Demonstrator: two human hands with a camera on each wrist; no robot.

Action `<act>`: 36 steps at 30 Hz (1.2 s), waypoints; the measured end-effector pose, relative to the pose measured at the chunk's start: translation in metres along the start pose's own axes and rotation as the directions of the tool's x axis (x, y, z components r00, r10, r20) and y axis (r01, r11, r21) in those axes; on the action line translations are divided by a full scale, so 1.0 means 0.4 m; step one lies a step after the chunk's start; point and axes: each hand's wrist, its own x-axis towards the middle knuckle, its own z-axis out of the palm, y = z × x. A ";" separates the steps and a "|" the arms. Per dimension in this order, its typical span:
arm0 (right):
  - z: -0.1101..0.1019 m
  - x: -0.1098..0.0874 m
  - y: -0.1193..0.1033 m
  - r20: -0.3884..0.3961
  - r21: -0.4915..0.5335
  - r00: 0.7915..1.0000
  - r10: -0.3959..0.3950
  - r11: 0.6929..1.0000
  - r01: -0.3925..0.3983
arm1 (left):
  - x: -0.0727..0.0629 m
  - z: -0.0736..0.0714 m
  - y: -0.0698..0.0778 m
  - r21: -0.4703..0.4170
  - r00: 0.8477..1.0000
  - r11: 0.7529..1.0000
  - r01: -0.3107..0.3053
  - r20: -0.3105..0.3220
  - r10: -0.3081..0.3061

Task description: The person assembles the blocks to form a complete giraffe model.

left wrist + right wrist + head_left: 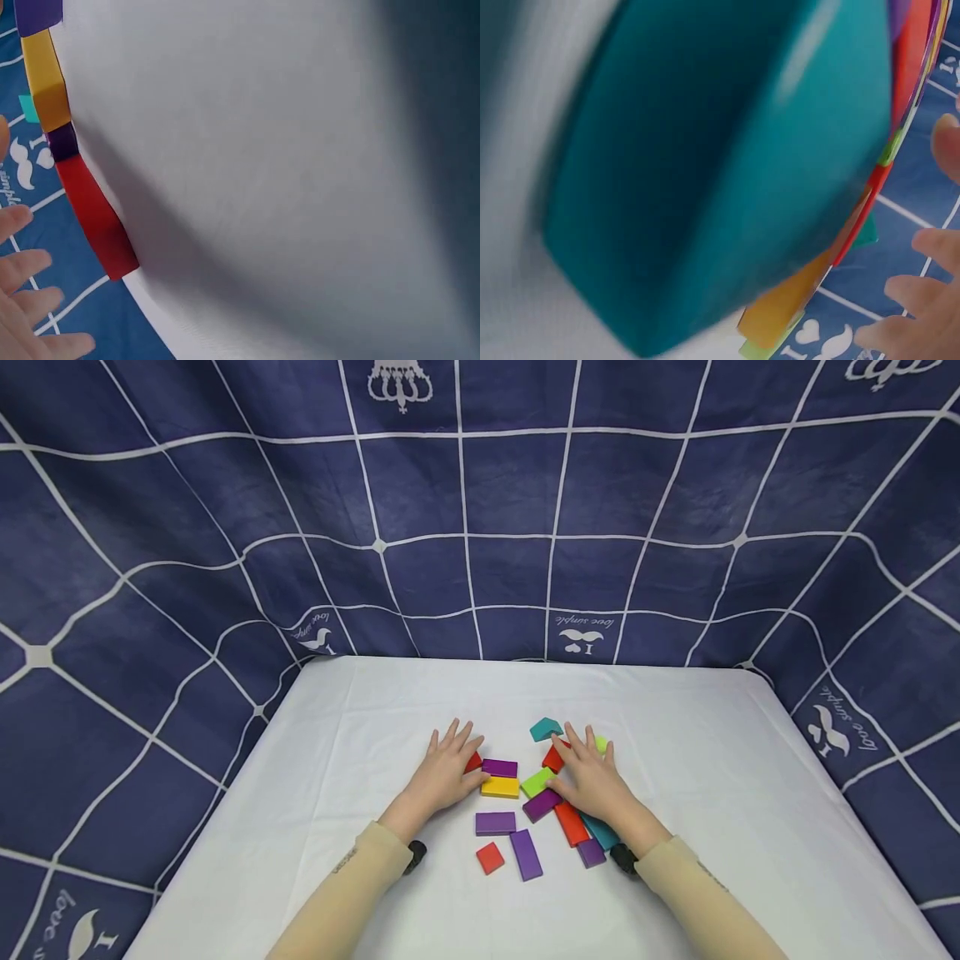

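My left hand (442, 772) has its fingers spread over a red block (474, 762). Its thumb tip lies right at a yellow block (500, 787), with a purple block (500, 768) just behind. In the left wrist view, the red block (97, 221) stands apart from the fingers (30, 262). Fingers spread too, my right hand (595, 781) hovers over a loose cluster. Its thumb is near a lime green block (536, 782) and a dark purple block (542, 805); another red block (554, 757) is partly hidden. A teal block (705, 187) fills much of the right wrist view.
Nearer the body lie two purple blocks (495, 823) and a small red block (490, 858). A long red block (572, 823) lies by the right wrist. Behind the cluster is a teal piece (546, 729). A blue curtain (510, 568) encloses the white table (360, 718).
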 end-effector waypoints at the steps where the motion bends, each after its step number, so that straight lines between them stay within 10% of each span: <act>1: 0.001 -0.001 -0.002 0.007 0.000 1.000 -0.005 1.000 0.005 | -0.001 -0.001 0.001 -0.006 1.000 1.000 0.008 0.009 -0.008; 20: -0.006 0.002 -0.026 0.012 0.011 0.988 -0.152 0.988 0.152 | 0.011 0.006 -0.002 -0.067 0.988 0.991 0.116 0.114 -0.108; 36: -0.006 0.014 -0.041 0.026 -0.007 0.971 -0.236 0.972 0.236 | 0.026 -0.001 0.030 -0.177 0.982 0.978 0.108 0.172 -0.077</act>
